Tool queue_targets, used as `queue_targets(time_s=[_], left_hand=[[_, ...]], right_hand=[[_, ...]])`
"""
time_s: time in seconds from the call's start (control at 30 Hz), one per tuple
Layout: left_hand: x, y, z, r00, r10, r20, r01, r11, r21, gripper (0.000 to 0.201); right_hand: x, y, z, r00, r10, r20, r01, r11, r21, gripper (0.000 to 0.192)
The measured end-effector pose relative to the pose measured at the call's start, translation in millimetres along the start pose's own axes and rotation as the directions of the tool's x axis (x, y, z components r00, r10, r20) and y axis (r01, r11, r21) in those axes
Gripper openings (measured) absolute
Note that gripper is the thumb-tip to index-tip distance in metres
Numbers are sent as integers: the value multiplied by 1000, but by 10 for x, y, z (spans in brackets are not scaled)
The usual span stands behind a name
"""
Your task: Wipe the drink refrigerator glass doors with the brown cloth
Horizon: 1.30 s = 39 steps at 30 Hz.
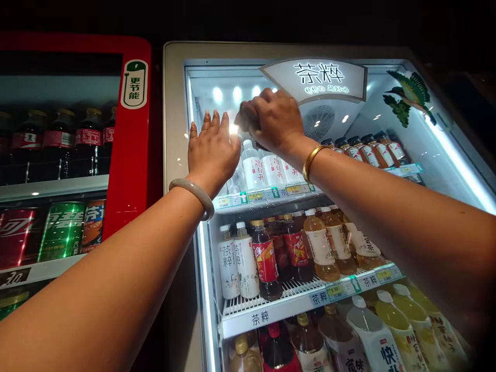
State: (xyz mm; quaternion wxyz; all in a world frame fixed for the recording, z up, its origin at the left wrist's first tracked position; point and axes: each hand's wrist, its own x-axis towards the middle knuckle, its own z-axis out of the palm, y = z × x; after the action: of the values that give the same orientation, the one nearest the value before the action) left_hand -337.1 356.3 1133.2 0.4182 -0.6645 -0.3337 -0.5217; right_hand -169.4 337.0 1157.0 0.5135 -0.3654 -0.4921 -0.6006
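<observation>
Both arms are reaching up into the top of the lit drinks fridge (176, 129). The left hand (212, 150) is spread flat, fingers up, right at the left edge of the top shelf (267, 196), not gripping anything. The right hand (271, 121) is curled over the cap of a white-label water bottle (252, 166) standing at the front left of that shelf; fingers look closed around the top, though glare hides the cap itself. More of the same bottles sit just beside it, tea bottles (364, 150) further right. A red fridge (129, 155) with cola stands to the left.
</observation>
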Motion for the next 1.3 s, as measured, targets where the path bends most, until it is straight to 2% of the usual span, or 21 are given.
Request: queue_targets(time_s=[0.1,0.2,0.27,0.37,0.47,0.6,0.7,0.77,0.87,1.0,1.13,1.3], left_hand=[[9,10,25,1000,-9,30,9,1000,-15,71],[15,18,40,999,-22,38,22,1000,5,73],[7,22,31,999,-19,33,18,1000,20,73],[-16,23,5,1000,1,22,-2,1000,26,72],[-29,9,-5,1000,11,9,-12,999,41,70],[-31,-13,5,1000,28,-9,-27,999,46,67],[-36,-22,13,999,41,-17,-40,998,48,66],[-38,-23,14,999,35,-22,-34,998,49,66],[-40,-19,13,999,30,-22,-29,998,48,67],[-39,-13,13,999,38,-32,-37,999,32,68],[-40,-14,20,999,38,-33,-38,999,18,68],[-46,-27,36,998,50,-49,-50,999,-12,68]], right_hand=[[-139,-35,-52,996,86,2,-86,996,-21,33],[-257,-204,-92,999,35,5,-35,998,44,42],[-210,-252,-103,999,31,44,-34,997,72,42],[-34,-165,-116,995,57,81,-60,997,39,39],[10,-81,-132,999,34,32,-35,999,23,30],[-174,-251,-105,999,40,-18,-39,998,59,24],[-190,-369,-62,999,-12,-42,13,1000,22,22],[-117,-335,-48,999,-33,-30,32,999,-15,24],[-51,-205,-63,1000,1,-24,-3,998,-65,25],[-202,-225,-102,995,77,-65,-82,993,-82,24],[-272,-365,-102,998,38,-54,-43,994,-98,24],[-112,-178,-102,1000,19,20,-16,988,-154,27]])
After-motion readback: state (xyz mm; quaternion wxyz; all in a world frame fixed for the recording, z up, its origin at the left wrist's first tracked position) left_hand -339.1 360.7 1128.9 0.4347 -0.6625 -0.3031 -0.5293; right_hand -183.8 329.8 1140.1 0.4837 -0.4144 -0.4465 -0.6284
